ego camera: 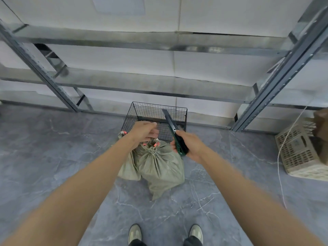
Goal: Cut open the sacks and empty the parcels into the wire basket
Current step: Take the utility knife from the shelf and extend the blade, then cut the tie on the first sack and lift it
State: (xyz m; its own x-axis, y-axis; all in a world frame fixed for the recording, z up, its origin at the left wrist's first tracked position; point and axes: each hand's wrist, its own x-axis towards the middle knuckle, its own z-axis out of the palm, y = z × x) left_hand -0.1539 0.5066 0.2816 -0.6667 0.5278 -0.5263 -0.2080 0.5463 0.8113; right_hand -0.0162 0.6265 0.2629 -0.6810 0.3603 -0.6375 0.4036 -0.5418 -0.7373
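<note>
- Right hand (190, 145) grips a green utility knife (173, 128) around its handle, blade out and pointing away over the wire basket (159, 110).
- Left hand (144, 131) hovers with fingers loosely extended just above the tied neck of a green woven sack (159, 164); whether it touches the tie, I cannot tell.
- That sack stands on the grey floor (53, 139), right in front of the basket, with a second sack (127, 170) leaning against its left side.
- Off to the right sits a pale plastic crate (298, 155).

Olive-green sacks (159, 164), black wire basket (142, 110), green-and-black knife (174, 133), grey marbled floor (53, 148), beige crate (298, 153)
</note>
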